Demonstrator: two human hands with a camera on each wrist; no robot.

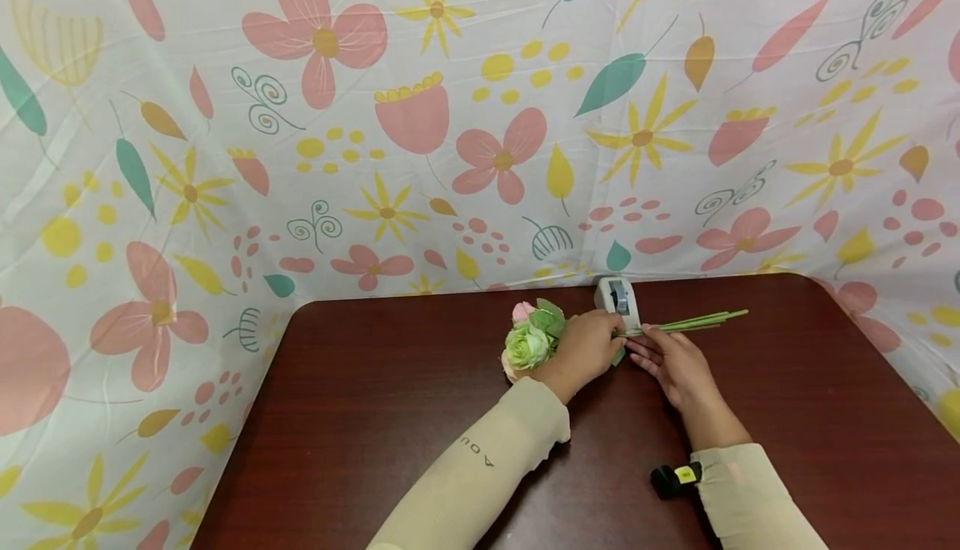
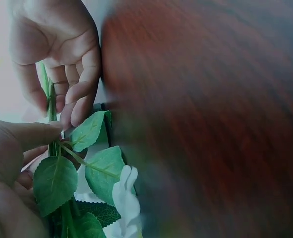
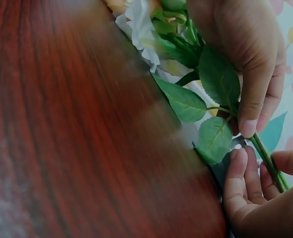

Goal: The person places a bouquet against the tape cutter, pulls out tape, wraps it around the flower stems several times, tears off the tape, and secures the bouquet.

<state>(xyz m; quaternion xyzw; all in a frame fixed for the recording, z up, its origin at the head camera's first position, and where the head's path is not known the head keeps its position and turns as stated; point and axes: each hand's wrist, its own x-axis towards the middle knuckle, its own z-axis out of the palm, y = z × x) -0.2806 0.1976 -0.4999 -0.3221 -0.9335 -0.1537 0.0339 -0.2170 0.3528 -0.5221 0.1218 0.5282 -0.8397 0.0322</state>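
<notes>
Over the worktop [image 1: 375,400], the left hand [image 1: 590,343] pinches the green stems [image 1: 703,321] of a bunch of roses [image 1: 527,345], blooms to its left. The right hand's [image 1: 681,365] thumb and curled fingers flank those stems; whether they pinch them, I cannot tell. A white tape dispenser [image 1: 604,293] stands just behind.

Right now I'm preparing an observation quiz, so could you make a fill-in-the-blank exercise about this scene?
The left hand pinches slender green ____.
In the head view, the green rose lies to the ____ of the tape dispenser.
A black device with a ____ label sits beside the right sleeve.

Missing words: stems; left; yellow.
</notes>
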